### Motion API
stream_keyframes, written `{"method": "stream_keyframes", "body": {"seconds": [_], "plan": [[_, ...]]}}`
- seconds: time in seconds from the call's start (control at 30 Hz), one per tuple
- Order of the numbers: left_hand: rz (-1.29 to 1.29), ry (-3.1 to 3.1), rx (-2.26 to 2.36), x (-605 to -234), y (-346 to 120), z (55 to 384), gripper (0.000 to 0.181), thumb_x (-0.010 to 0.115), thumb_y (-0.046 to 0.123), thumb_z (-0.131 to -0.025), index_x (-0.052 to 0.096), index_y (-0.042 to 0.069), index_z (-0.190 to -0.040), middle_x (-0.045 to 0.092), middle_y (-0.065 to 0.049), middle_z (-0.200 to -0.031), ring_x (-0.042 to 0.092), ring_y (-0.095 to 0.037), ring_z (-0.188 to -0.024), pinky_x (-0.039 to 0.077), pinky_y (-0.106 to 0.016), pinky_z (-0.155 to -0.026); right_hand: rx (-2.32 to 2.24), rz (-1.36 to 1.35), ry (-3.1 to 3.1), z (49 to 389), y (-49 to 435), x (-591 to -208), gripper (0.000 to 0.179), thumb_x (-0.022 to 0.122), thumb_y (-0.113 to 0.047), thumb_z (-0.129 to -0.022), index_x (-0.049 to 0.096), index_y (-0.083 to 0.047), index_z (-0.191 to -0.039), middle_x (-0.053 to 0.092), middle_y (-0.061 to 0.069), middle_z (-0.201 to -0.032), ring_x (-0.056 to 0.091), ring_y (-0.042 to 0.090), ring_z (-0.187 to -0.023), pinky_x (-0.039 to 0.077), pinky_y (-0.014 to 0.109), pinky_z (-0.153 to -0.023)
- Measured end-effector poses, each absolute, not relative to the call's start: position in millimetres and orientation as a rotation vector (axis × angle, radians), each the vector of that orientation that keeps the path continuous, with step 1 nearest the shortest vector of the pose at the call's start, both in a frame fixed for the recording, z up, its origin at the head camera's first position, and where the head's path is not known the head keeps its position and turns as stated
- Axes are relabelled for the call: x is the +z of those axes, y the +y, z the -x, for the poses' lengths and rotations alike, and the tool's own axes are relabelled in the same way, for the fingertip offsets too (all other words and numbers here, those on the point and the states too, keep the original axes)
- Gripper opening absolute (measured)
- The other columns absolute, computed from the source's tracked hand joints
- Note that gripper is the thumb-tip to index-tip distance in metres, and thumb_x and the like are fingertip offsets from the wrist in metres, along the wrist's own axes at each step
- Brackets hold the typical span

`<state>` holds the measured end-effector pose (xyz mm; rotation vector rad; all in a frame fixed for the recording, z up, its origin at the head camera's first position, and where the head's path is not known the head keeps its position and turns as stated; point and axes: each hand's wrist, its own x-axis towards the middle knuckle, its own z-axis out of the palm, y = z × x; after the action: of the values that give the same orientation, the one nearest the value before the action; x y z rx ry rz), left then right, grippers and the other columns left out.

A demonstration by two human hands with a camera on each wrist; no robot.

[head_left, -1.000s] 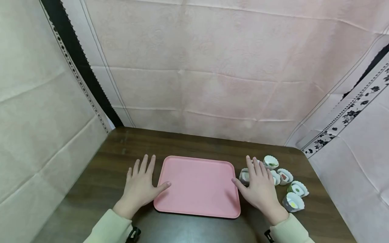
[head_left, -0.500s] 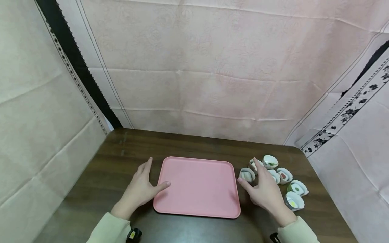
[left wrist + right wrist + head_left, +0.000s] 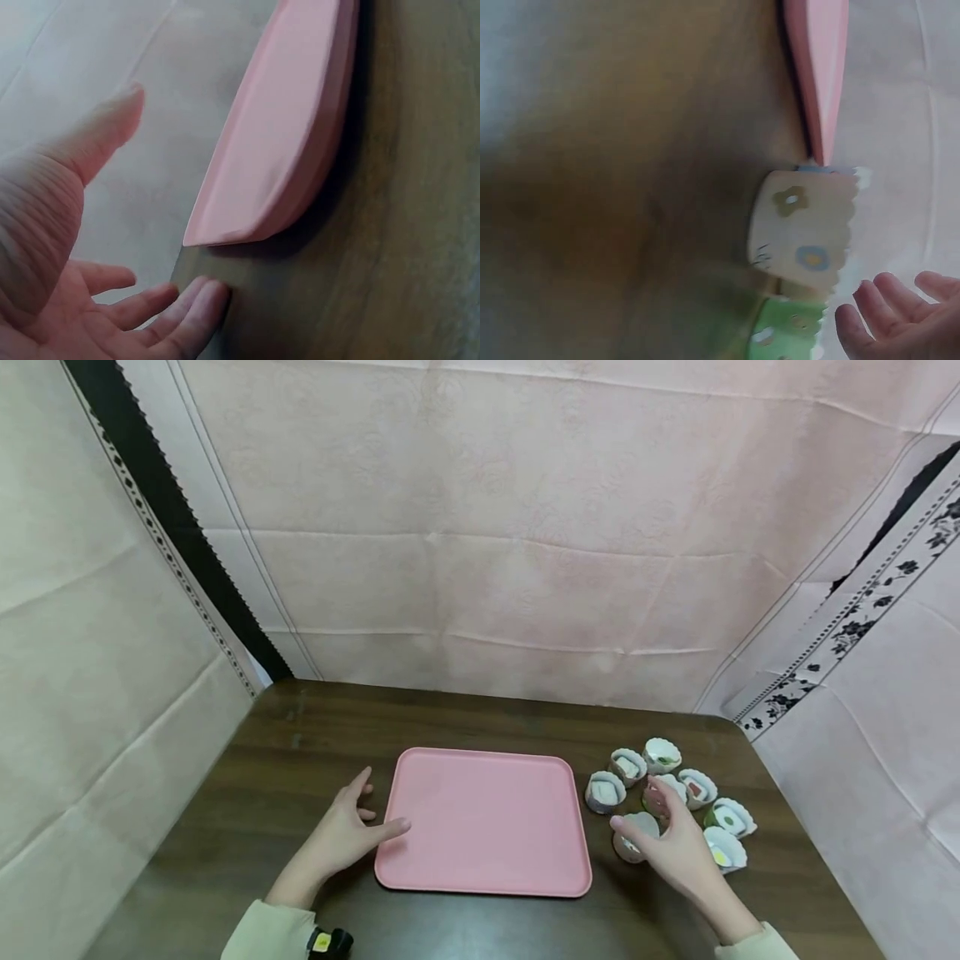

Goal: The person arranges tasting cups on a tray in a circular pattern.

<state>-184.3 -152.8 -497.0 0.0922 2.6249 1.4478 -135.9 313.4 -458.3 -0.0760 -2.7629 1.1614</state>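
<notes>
My left hand hovers by the left side of a pink rectangular tray, thumb pointing toward its rim. In the left wrist view the tray's corner is apart from the loosely bent fingers. My right hand hangs over the near part of a group of small scalloped paper baking cups. Its thumb and fingers are spread over the nearest cup and partly hide it. A beige cup with a flower print and a green cup show in the right wrist view beside the relaxed fingers.
More paper cups, such as one with a green inset and one with a yellow spot, stand right of the tray. The dark wooden table is enclosed by pale cloth at back and sides.
My right hand has moved right and lower, uncovering several cups, and its fingers have bent. The left hand has shifted slightly left with its fingers drawn in more. The tray stays put.
</notes>
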Motion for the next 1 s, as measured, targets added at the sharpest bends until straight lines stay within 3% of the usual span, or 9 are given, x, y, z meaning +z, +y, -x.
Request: {"method": "stream_keyframes", "body": {"seconds": [0.23,0.6,0.73,1.0], "plan": [[-0.034,2.506,1.522,-504.1,-157.8,184.0,0.105,0.085,0.041,-0.071,0.026,0.011,-0.152,0.041,-0.013,-0.138,0.056,-0.023,-0.103,0.051,-0.032,-0.072,1.238,0.111,-2.781,129.5,321.0,-470.8,0.093,0.076,-0.046,-0.080,0.028,-0.003,-0.148,0.043,0.025,-0.139,0.046,0.039,-0.125,0.037,0.050,-0.100],[-0.062,2.537,1.473,-506.0,-155.0,189.3,0.077,0.084,0.025,-0.075,0.049,0.004,-0.140,0.055,-0.008,-0.115,0.053,-0.020,-0.092,0.047,-0.033,-0.072,1.197,0.149,-2.842,125.2,322.0,-477.3,0.094,0.077,-0.046,-0.079,0.029,-0.003,-0.147,0.039,0.025,-0.144,0.042,0.037,-0.129,0.037,0.053,-0.099],[-0.057,2.550,1.453,-504.8,-154.0,189.5,0.069,0.082,0.015,-0.077,0.051,0.002,-0.137,0.057,-0.007,-0.110,0.054,-0.020,-0.090,0.047,-0.032,-0.071,1.146,0.175,-2.868,125.9,320.7,-478.9,0.094,0.078,-0.048,-0.077,0.031,-0.003,-0.145,0.045,0.025,-0.139,0.048,0.036,-0.123,0.039,0.052,-0.096],[-0.072,2.558,1.448,-503.4,-153.8,190.8,0.059,0.078,0.009,-0.078,0.057,0.003,-0.132,0.058,-0.006,-0.105,0.054,-0.019,-0.088,0.047,-0.031,-0.069,1.123,0.215,-2.885,127.0,322.7,-484.9,0.090,0.082,-0.046,-0.073,0.037,-0.004,-0.139,0.059,0.014,-0.117,0.057,0.024,-0.102,0.043,0.042,-0.084]]}}
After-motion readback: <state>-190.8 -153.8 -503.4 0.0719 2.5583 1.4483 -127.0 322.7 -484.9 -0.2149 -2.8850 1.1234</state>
